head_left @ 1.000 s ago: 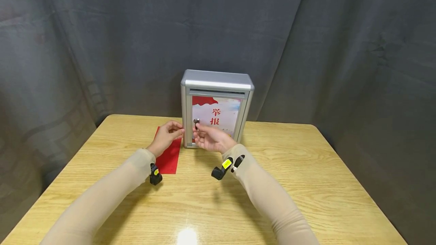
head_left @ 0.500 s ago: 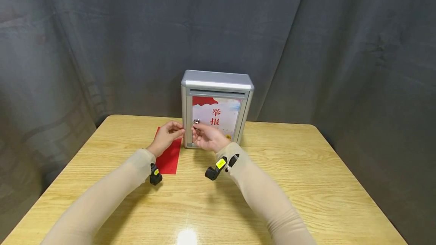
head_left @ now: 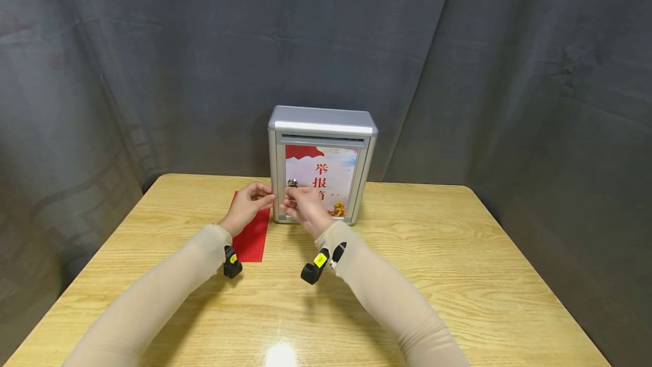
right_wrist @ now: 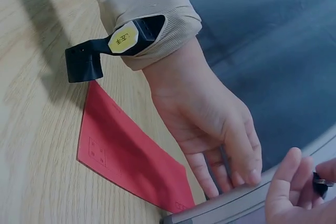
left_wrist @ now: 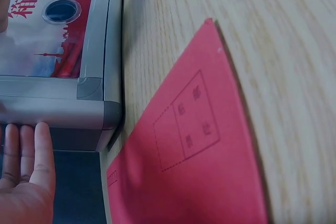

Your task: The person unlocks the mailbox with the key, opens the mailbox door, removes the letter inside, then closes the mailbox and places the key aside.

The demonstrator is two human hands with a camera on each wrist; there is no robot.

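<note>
A silver-grey metal box (head_left: pixel 323 118) with a slot near its top and a printed front panel stands upright on the table. My left hand (head_left: pixel 249 205) rests its fingertips on the box's left side; in the left wrist view its fingers (left_wrist: pixel 43 150) look fairly straight. At the front panel, just below the round lock (head_left: pixel 292 182), my right hand (head_left: pixel 308 208) pinches a small black-headed key (right_wrist: pixel 318 186) with a metal ring. Its blade is hidden, so I cannot tell how deep it sits in the lock.
A red envelope (head_left: pixel 253 242) with printed boxes lies flat left of the box, partly under my left hand and wrist. The wooden table (head_left: pixel 433 254) ends in front of a dark grey curtain (head_left: pixel 229 72) at the back.
My right hand and wrist have shifted left and turned slightly, uncovering more of the panel's lower right. My left hand has stayed against the box, and the box has not visibly moved.
</note>
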